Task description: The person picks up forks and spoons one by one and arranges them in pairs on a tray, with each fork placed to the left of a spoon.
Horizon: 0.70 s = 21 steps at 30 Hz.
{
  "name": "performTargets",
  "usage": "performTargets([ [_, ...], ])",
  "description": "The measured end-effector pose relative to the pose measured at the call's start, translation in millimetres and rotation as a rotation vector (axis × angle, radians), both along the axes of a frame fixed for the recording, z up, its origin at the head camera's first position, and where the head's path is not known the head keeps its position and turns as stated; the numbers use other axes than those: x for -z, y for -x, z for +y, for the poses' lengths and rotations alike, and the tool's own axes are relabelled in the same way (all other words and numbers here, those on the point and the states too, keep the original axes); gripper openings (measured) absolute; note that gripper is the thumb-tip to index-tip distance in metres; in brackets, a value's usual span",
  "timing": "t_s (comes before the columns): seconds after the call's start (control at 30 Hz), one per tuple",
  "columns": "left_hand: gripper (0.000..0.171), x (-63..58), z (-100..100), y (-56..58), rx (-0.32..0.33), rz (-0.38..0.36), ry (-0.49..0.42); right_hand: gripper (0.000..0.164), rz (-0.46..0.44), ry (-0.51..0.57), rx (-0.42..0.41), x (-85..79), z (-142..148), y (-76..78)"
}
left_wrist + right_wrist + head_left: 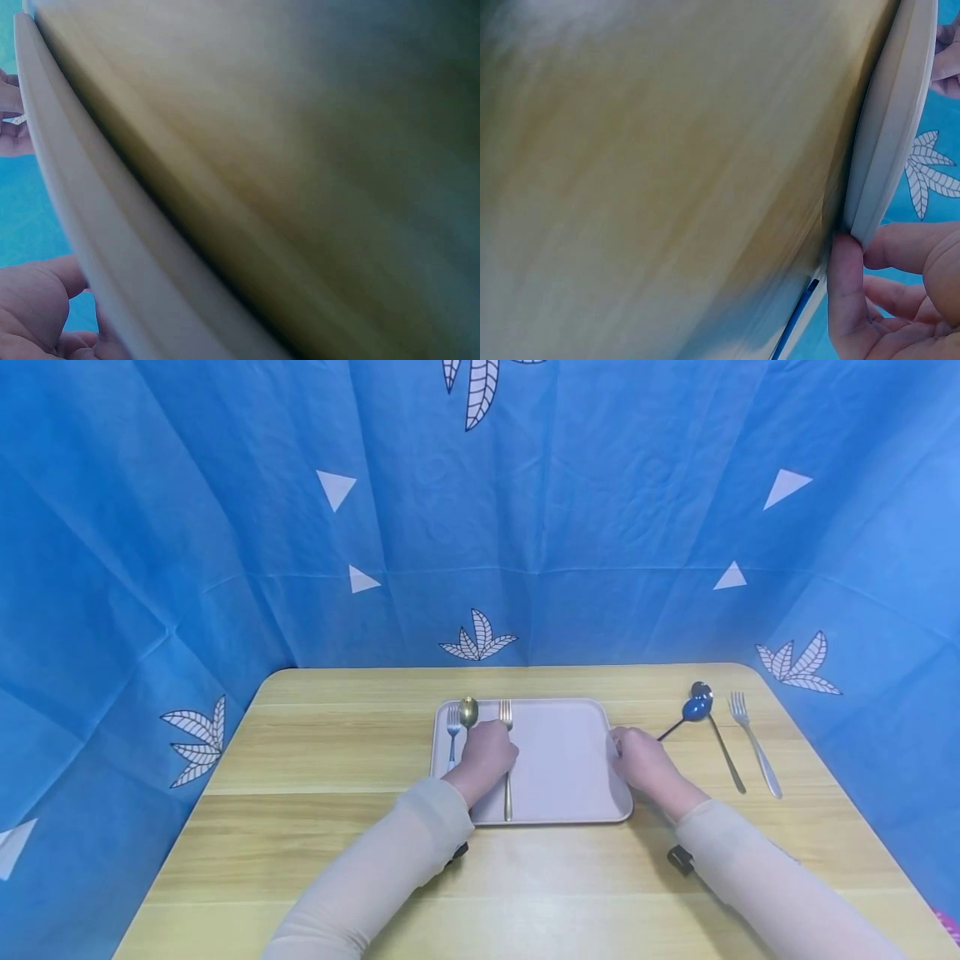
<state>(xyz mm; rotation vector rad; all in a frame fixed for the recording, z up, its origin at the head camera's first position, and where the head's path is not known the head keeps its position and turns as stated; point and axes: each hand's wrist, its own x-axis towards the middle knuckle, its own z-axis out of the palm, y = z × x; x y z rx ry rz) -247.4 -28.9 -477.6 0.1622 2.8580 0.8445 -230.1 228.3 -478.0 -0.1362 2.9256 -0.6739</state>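
Observation:
A pale, shallow tray [566,760] lies on the table. My left hand [487,747] is over its left part, fingers curled at the middle of a gold fork [507,797]; tines show above the hand and the handle below. A gold spoon [468,712] lies left of that fork, its handle mostly covered by the hand. Further left is a silver fork [453,722]. My right hand [637,756] pinches the tray's right rim between thumb and fingers, as the right wrist view shows. In the left wrist view, the tray rim [97,195] hides part of the left hand [37,307].
Right of the tray lie a blue spoon [695,708], a dark-bowled spoon [723,747] touching or overlapping it, and a silver fork [756,747]. The wooden table [315,752] has rounded far corners. Blue patterned cloth [540,527] hangs behind it and on both sides.

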Motion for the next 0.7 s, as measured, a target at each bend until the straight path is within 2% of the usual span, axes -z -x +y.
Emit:
performTargets([
  [0.37, 0.014, 2.5, 1.9, 2.1, -0.001, 0.028, 0.038, 0.038, 0.014, 0.006, -0.007, 1.2, 1.4, 0.2],
  [0.7, 0.027, 0.3, 1.3, 0.7, -0.009, -0.004, 0.022, 0.040, 0.016, -0.001, -0.017, 1.7, 1.8, 1.2],
])
